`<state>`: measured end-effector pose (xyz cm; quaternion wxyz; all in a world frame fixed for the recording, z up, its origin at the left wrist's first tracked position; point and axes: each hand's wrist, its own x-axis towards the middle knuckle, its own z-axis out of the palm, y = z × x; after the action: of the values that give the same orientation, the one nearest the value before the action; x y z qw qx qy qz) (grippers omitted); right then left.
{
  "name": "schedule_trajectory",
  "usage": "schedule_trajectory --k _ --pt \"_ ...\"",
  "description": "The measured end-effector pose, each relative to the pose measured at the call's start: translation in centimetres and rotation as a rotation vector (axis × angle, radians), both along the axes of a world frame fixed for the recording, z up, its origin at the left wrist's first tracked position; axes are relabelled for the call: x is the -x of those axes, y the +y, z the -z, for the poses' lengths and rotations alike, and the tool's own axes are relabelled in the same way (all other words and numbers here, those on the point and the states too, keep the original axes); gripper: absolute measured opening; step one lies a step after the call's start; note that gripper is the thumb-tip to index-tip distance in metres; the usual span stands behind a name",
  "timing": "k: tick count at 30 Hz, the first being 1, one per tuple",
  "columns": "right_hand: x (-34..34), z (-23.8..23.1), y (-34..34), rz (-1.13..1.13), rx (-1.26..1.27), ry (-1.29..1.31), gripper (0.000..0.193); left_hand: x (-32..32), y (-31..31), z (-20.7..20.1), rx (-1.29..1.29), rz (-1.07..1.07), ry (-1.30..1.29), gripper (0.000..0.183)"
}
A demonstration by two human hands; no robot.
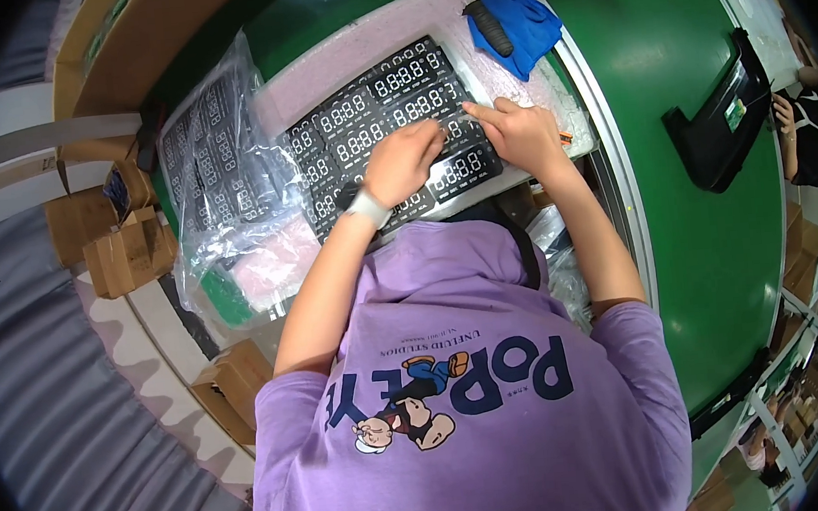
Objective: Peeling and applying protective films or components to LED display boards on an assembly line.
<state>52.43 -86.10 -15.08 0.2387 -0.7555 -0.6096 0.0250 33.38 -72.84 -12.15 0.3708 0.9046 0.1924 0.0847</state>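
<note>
Two stretches of green surface (674, 281) are parted by a pale metal rail (617, 150), and a purple top (506, 471) is worn at 6 o'clock, all directions being taken from the middle of the black digit sheets (360, 143). These sheets, printed with white segments, are laid on a pink foam mat (342, 42), directly under the hands. At 9 o'clock, more such sheets are held in a clear plastic bag (272, 185). At 3 o'clock, well apart, a black casing (714, 122) is set on the green. A blue cloth (531, 36) is placed at 2 o'clock. The left hand (408, 163) is laid over the sheets, its fingers bent and bunched together; whether anything is pinched cannot be told. The right hand (520, 134) is brought in from 3 o'clock, its index finger stretched over the sheets and the others curled; its grip cannot be told either. A dark ridged handle (489, 26) is rested against the cloth, and a whitish band (368, 207) is worn on the left wrist.
</note>
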Motion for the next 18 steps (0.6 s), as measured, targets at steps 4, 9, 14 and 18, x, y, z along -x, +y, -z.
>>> schedule_trajectory --k 4,9,14,18 --pt "0.0 -0.6 0.2 -0.034 0.016 0.073 0.029 5.9 2.7 -3.4 0.173 -0.248 0.269 0.023" --pt "-1.7 0.7 1.5 -0.034 0.070 0.521 0.030 6.0 3.5 -3.8 -0.223 -0.617 0.208 0.028" --pt "-1.5 0.4 4.8 0.217 -0.095 0.434 0.018 -0.6 3.2 -0.8 -0.044 -0.472 -0.232 0.012" --pt "-1.0 1.6 5.7 0.251 -0.032 0.271 0.014 -4.5 3.0 1.7 -0.101 -0.386 -0.264 0.018"
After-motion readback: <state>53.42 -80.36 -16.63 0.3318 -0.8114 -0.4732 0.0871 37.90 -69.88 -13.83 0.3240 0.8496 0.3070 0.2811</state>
